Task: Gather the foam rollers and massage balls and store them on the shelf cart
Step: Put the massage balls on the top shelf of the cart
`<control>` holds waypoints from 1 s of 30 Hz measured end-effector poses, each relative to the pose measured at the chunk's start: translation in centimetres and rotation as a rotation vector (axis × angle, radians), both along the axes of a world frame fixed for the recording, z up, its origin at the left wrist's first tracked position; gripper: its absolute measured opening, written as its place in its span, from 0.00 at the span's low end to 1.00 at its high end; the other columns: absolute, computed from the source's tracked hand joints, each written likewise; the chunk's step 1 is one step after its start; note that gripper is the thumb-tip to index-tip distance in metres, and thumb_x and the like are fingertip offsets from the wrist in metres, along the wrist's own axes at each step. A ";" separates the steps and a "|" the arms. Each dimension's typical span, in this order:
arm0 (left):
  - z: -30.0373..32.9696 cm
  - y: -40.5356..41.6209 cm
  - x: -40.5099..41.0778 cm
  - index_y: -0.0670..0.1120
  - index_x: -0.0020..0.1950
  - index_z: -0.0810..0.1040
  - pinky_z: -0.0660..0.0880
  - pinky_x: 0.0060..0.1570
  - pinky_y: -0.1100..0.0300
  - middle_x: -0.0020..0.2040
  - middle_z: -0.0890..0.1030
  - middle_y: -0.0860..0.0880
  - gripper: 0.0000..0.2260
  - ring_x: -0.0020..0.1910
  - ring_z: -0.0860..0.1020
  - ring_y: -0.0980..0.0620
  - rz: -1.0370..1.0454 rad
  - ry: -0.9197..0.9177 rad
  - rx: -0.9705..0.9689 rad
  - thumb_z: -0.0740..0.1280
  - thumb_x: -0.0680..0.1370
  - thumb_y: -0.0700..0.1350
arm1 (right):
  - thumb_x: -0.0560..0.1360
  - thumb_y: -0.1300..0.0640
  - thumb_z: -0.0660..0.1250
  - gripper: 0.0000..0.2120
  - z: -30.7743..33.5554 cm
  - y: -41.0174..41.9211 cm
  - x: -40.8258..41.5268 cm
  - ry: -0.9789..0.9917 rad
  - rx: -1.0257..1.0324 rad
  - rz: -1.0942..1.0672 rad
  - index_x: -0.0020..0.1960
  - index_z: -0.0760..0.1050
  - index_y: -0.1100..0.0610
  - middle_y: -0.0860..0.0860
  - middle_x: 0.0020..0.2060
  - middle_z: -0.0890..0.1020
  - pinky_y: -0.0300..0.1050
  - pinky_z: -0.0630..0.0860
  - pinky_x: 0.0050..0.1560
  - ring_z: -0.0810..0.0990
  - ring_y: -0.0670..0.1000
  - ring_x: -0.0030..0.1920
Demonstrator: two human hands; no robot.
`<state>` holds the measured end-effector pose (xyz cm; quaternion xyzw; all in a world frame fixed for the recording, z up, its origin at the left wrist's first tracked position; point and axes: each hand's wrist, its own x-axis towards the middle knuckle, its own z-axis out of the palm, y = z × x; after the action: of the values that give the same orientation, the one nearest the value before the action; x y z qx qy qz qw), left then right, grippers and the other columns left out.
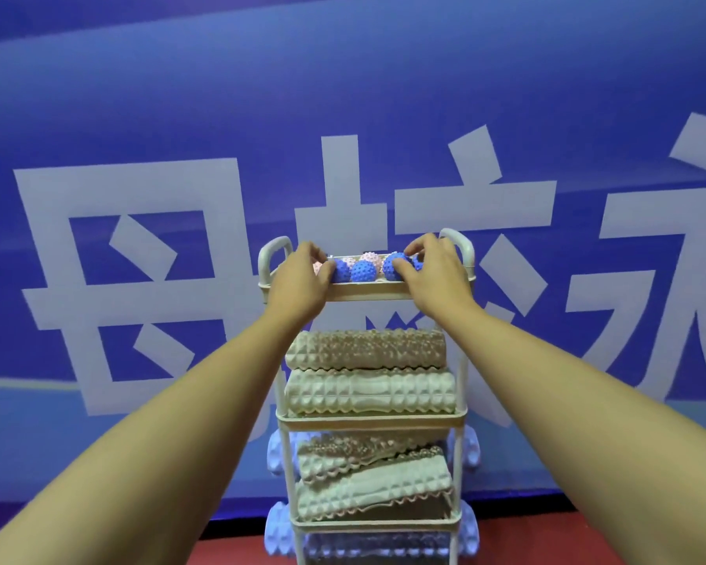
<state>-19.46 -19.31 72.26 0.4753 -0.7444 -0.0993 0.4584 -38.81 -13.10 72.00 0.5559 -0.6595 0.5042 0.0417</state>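
A white shelf cart [367,292] stands in front of me. Its top tray holds several spiky massage balls, blue [362,272] and pink [371,258]. My left hand [302,279] rests over the tray's left end, fingers curled on a blue ball [340,270]. At the right end my right hand [433,271] has its fingers on another blue ball [393,265]. Two ridged foam rollers, one tan [365,349] above one cream [369,392], lie on the middle shelf. Two more rollers [373,479] lie tilted on the shelf below.
A blue banner [221,116] with large white characters hangs right behind the cart. Blue ridged rollers [277,452] stick out at the cart's sides low down. Red floor [229,554] shows at the bottom.
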 end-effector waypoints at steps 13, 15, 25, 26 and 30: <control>-5.0 2.4 1.0 0.47 0.77 0.70 0.63 0.73 0.49 0.76 0.70 0.46 0.21 0.75 0.68 0.46 -0.083 -0.337 -0.318 0.62 0.84 0.51 | 0.84 0.51 0.61 0.17 -4.2 2.3 0.9 0.385 -0.055 0.176 0.70 0.74 0.52 0.48 0.69 0.77 0.49 0.62 0.71 0.72 0.49 0.71; -7.5 3.8 1.4 0.45 0.74 0.73 0.69 0.70 0.50 0.73 0.73 0.45 0.19 0.71 0.71 0.46 -0.086 -0.212 -0.427 0.63 0.83 0.48 | 0.82 0.53 0.61 0.16 -6.7 4.0 1.0 0.393 -0.209 0.182 0.68 0.76 0.54 0.49 0.67 0.78 0.48 0.66 0.69 0.73 0.49 0.69; -39.1 15.3 1.6 0.44 0.71 0.75 0.72 0.66 0.48 0.70 0.76 0.45 0.21 0.67 0.75 0.44 -0.151 -0.346 0.115 0.60 0.82 0.53 | 0.80 0.47 0.59 0.21 -38.1 15.3 0.9 0.359 0.439 0.195 0.68 0.77 0.55 0.50 0.66 0.80 0.50 0.74 0.62 0.79 0.55 0.64; -42.4 16.8 1.7 0.45 0.71 0.75 0.72 0.66 0.48 0.70 0.76 0.45 0.21 0.68 0.75 0.44 -0.160 -0.384 0.206 0.60 0.82 0.53 | 0.79 0.47 0.59 0.21 -41.2 16.5 0.9 0.321 0.521 0.187 0.68 0.77 0.54 0.50 0.65 0.80 0.51 0.75 0.60 0.80 0.56 0.62; -54.0 21.5 2.4 0.49 0.74 0.71 0.76 0.60 0.46 0.72 0.72 0.47 0.25 0.67 0.75 0.43 -0.201 -0.581 0.571 0.55 0.82 0.59 | 0.81 0.48 0.61 0.22 -52.8 21.5 0.8 0.115 0.957 0.136 0.73 0.70 0.52 0.50 0.70 0.74 0.53 0.74 0.64 0.77 0.58 0.65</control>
<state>-17.10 2.20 18.21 0.5162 -0.8282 -0.2077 0.0673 -38.00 8.44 19.19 0.5816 -0.7762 0.1143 -0.2151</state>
